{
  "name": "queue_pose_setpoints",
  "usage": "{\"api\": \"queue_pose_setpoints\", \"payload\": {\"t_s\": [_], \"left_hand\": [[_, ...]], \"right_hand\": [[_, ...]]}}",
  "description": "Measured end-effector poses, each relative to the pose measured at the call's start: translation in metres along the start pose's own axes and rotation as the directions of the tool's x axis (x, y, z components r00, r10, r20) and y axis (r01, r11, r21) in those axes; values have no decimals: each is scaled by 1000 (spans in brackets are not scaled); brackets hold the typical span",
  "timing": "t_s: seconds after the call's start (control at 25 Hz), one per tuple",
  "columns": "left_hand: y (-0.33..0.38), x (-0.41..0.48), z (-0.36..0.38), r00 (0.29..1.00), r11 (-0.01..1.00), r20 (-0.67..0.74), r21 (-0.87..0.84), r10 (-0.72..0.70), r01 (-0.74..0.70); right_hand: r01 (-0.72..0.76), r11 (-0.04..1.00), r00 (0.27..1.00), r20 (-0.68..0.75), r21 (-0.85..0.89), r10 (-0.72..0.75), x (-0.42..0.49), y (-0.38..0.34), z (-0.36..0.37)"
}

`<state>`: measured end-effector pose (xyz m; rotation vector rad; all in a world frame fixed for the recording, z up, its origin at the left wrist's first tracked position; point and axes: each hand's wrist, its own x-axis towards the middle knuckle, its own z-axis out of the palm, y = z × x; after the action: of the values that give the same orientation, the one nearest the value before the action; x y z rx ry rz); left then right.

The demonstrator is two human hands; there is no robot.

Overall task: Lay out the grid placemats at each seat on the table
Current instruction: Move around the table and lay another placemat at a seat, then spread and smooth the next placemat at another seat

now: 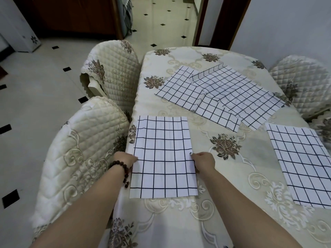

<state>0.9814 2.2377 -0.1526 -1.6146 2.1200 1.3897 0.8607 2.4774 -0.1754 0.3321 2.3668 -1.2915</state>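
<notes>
A home dining room: clothed table (179,221), quilted chairs (80,158), tiled floor (35,86)

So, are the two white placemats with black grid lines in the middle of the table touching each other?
Touching. The head view shows the farther grid placemat overlapping the nearer grid placemat.

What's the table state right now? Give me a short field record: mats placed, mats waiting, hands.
mat in hand: near left mat, flat on the table beside the near left chair
left hand: grips that mat's left edge
right hand: grips that mat's right edge
mat placed: right mat, flat at the table's right edge
mats waiting: two overlapping mats at the far middle, one with an edge folded up
far chairs: far left chair and right chair, no mat laid squarely before either
</notes>
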Motion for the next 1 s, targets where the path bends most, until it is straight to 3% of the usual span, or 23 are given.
{"api": "queue_pose_setpoints", "payload": {"t_s": [0.16,0.48,0.68,0.76,0.84,0.92,1.0], "left_hand": [[-3,-7,-5,999,990,-33,139,23,-18],[-14,-15,-6,990,975,-61,190,130,-116],[-17,-21,-12,970,945,-128,281,207,-165],[-19,-26,-15,967,975,-159,128,198,-179],[-21,-40,-21,968,962,-157,-158,197,-222],[-19,-67,-31,967,825,-172,-506,189,-251],[-19,-104,-49,962,627,-205,-729,183,-275]], "right_hand": [[30,994,999,-11,-105,-31,-8,4,-2],[38,972,998,-42,-234,-49,-19,11,-5],[29,987,998,-57,-156,-38,-24,17,-10],[32,999,997,-73,-19,-34,-29,14,-13],[32,972,998,-51,233,-20,-45,5,-16],[9,906,1000,23,423,-21,-68,-10,-17],[15,862,992,99,507,-76,-97,-28,-14]]}}
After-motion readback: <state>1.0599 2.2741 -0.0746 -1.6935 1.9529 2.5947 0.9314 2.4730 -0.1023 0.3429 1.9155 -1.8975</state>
